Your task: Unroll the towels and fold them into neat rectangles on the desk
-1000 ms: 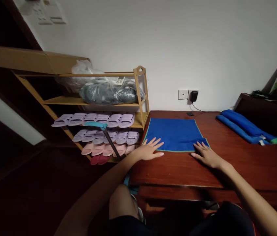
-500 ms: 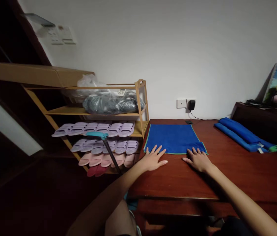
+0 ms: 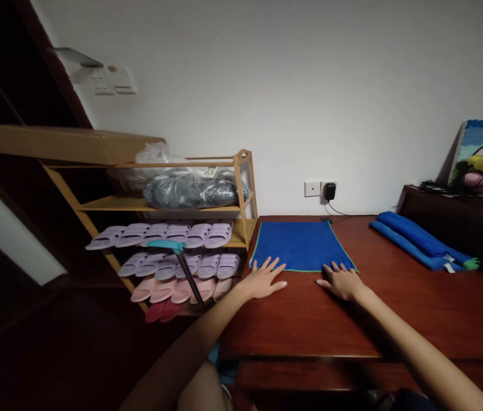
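Note:
A blue cloth (image 3: 295, 245) with green edging lies spread flat on the reddish-brown wooden table (image 3: 301, 319). My left hand (image 3: 262, 282) rests at its near left corner, fingers spread, the fingertips on the cloth and the thumb on the wood. At the near right corner lies my right hand (image 3: 342, 282), also with fingers apart and fingertips on the cloth's edge. Neither hand grips anything. Farther right on the table, more blue cloth (image 3: 421, 241) with a green end and a white tag lies in long rolls or folds.
Left of the table stands a wooden shoe rack (image 3: 245, 188) with rows of slippers (image 3: 218, 234), a plastic-wrapped bundle (image 3: 194, 188) and a cardboard box (image 3: 70, 144). A teal-topped handle (image 3: 166, 245) rises before it. A black plug (image 3: 329, 191) trails a cord behind the table.
The bulge at the cloth's near right corner has flattened, and that edge lies straighter. Both hands stay at the near corners. The view has tilted up slightly.

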`<state>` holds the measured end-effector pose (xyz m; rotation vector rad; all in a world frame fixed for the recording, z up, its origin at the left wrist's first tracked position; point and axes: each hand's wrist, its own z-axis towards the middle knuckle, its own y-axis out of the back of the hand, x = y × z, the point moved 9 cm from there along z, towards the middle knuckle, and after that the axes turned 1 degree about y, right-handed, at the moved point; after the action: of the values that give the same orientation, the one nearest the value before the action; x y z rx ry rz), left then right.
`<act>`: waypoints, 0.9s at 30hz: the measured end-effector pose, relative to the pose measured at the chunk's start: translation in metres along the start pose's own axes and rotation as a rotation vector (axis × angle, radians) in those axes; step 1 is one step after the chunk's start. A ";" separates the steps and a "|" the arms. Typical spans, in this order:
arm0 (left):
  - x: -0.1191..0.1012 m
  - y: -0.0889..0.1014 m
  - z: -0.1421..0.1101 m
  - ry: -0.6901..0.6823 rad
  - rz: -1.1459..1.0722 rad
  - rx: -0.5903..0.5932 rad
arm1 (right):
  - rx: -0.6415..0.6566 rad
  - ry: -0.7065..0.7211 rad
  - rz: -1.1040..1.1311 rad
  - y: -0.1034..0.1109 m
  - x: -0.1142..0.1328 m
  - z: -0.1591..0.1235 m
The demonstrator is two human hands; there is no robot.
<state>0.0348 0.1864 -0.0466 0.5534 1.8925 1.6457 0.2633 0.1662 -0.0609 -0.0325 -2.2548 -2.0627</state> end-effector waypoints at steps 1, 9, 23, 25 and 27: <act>-0.003 0.001 -0.004 -0.005 0.010 -0.002 | -0.002 0.002 0.009 0.003 -0.001 -0.001; -0.007 0.023 0.020 0.068 0.043 -0.211 | -0.112 -0.181 0.078 0.015 -0.011 0.048; 0.080 -0.002 0.088 0.284 0.000 -0.094 | -0.033 -0.233 0.143 -0.013 -0.017 0.126; 0.087 -0.002 0.094 0.290 -0.002 -0.096 | -0.033 -0.231 0.144 -0.014 -0.016 0.133; 0.093 -0.002 0.100 0.290 -0.007 -0.098 | -0.033 -0.227 0.143 -0.014 -0.016 0.139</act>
<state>0.0302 0.3202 -0.0703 0.2784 1.9961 1.8863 0.2717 0.3039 -0.0885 -0.4383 -2.2629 -2.1141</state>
